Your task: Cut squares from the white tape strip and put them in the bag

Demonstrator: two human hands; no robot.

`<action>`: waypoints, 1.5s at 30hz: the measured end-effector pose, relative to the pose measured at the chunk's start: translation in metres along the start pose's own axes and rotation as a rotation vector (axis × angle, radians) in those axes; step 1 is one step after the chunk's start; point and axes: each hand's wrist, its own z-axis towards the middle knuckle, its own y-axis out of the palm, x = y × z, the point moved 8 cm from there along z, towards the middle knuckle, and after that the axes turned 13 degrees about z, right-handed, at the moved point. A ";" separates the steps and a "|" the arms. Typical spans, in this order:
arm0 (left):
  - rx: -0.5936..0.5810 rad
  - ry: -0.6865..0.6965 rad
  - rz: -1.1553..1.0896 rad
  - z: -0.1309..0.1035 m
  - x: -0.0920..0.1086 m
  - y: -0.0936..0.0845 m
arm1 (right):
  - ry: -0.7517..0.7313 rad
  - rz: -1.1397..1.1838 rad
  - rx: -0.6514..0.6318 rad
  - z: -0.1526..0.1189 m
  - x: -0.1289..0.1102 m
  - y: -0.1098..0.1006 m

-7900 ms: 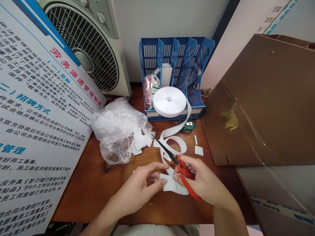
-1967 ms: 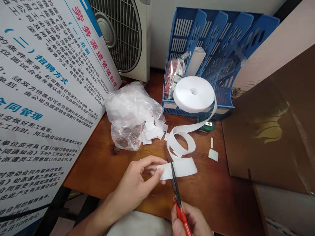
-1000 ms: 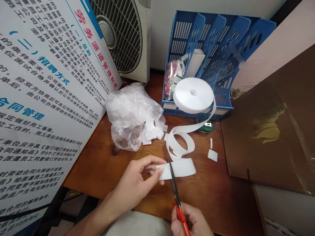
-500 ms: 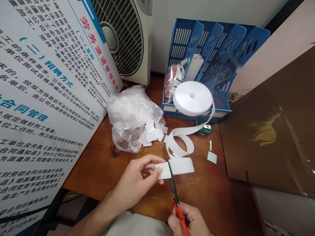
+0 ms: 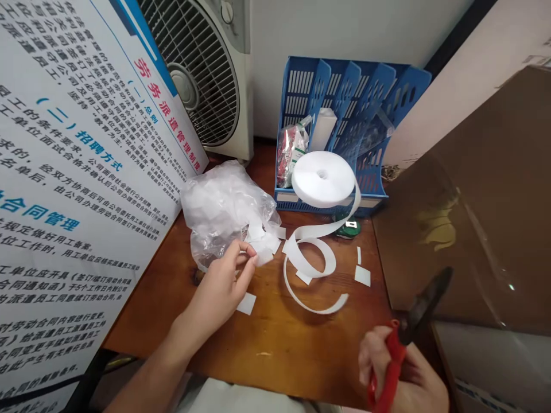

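Note:
My left hand [image 5: 228, 272] is over the front of a clear plastic bag [image 5: 228, 203], thumb and forefinger pinched on a small white piece of hook-and-loop tape [image 5: 264, 256], slightly blurred. Loose white pieces [image 5: 258, 232] spill from the bag mouth beside it. Another cut square [image 5: 247, 304] lies below that hand. At the lower right, my right hand [image 5: 398, 367] grips red-handled scissors [image 5: 424, 307], raised with dark blades pointing up and right. Between the hands, the tape's free end [image 5: 318, 310] curls on the table, leading back to a white roll [image 5: 323, 179].
Behind the roll stands a blue file rack [image 5: 297, 80] holding a packet and a white box. A green tape measure [image 5: 348, 228] and a white square [image 5: 362, 276] lie to the right. A fan [image 5: 206, 74], a printed board [image 5: 86, 172] and a brown box [image 5: 482, 229] border the wooden table [image 5: 275, 361].
The scissors have left the tape and moved right with my right hand. My left hand has gone up and left to the loose pieces. The tape end has curled, and a square now lies below my left hand.

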 end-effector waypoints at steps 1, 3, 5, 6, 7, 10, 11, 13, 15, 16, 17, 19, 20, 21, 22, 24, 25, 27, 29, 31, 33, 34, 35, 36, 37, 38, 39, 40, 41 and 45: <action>0.036 0.051 0.034 0.006 0.004 -0.002 | -0.100 0.050 0.041 0.008 -0.007 -0.002; 0.111 0.140 0.119 0.016 0.010 -0.004 | -0.235 0.100 0.088 0.022 -0.012 -0.003; 0.187 0.180 0.209 0.024 0.011 -0.005 | -0.308 0.109 0.124 0.032 -0.007 -0.002; 0.206 0.193 0.236 0.027 0.011 -0.003 | -0.324 0.107 0.142 0.036 -0.003 -0.003; 0.211 0.207 0.248 0.030 0.011 -0.001 | -0.329 0.107 0.154 0.039 0.002 -0.003; 0.166 0.226 0.249 0.034 0.008 0.007 | -0.316 0.100 0.193 0.043 0.014 -0.006; 0.151 0.211 0.253 0.035 0.005 0.009 | -0.305 0.096 0.198 0.044 0.017 -0.008; 0.130 0.157 0.271 0.037 -0.001 0.012 | -0.271 0.078 0.187 0.046 0.020 -0.009; 0.119 0.133 0.284 0.038 -0.004 0.014 | -0.231 0.068 0.160 0.048 0.021 -0.009; 0.127 0.147 0.287 0.038 -0.003 0.013 | -0.211 0.064 0.154 0.049 0.022 -0.009; 0.142 0.172 0.290 0.039 -0.001 0.012 | -0.194 0.060 0.154 0.049 0.022 -0.009; 0.181 0.220 0.304 0.039 0.004 0.009 | -0.169 0.054 0.161 0.049 0.022 -0.009; 0.199 0.231 0.320 0.039 0.006 0.007 | -0.161 0.054 0.169 0.049 0.022 -0.009; 0.214 0.230 0.340 0.039 0.007 0.005 | -0.157 0.056 0.179 0.049 0.021 -0.009; 0.227 0.220 0.359 0.040 0.007 0.004 | -0.156 0.064 0.186 0.049 0.021 -0.009; 0.239 0.201 0.375 0.040 0.007 0.001 | -0.149 0.089 0.198 0.049 0.020 -0.008; 0.237 0.189 0.367 0.041 0.007 0.001 | -0.143 0.102 0.200 0.048 0.021 -0.008; 0.219 0.151 0.329 0.041 0.005 0.000 | -0.131 0.111 0.202 0.048 0.021 -0.008; 0.183 0.101 0.293 0.041 0.002 -0.001 | -0.121 0.098 0.204 0.049 0.023 -0.009; 0.122 0.063 0.267 0.041 0.000 0.001 | -0.121 0.087 0.198 0.049 0.024 -0.009; 0.068 0.067 0.247 0.041 0.001 0.003 | -0.126 0.086 0.191 0.050 0.024 -0.010; 0.067 0.095 0.245 0.041 0.003 0.003 | -0.130 0.089 0.185 0.050 0.025 -0.010; 0.087 0.136 0.252 0.042 0.007 0.001 | -0.134 0.089 0.181 0.051 0.024 -0.010; 0.126 0.179 0.268 0.042 0.010 -0.001 | -0.137 0.086 0.176 0.051 0.024 -0.010; 0.174 0.220 0.290 0.042 0.013 -0.003 | -0.140 0.082 0.171 0.051 0.024 -0.010; 0.222 0.248 0.314 0.042 0.015 -0.006 | -0.142 0.077 0.166 0.051 0.023 -0.010; 0.263 0.257 0.334 0.042 0.016 -0.008 | -0.144 0.073 0.163 0.051 0.023 -0.009; 0.296 0.245 0.344 0.042 0.015 -0.011 | -0.146 0.071 0.160 0.051 0.022 -0.009; 0.321 0.218 0.342 0.040 0.013 -0.013 | -0.148 0.072 0.157 0.051 0.022 -0.009; 0.357 0.132 0.282 0.030 0.012 -0.020 | -0.159 0.079 0.166 0.051 0.022 -0.009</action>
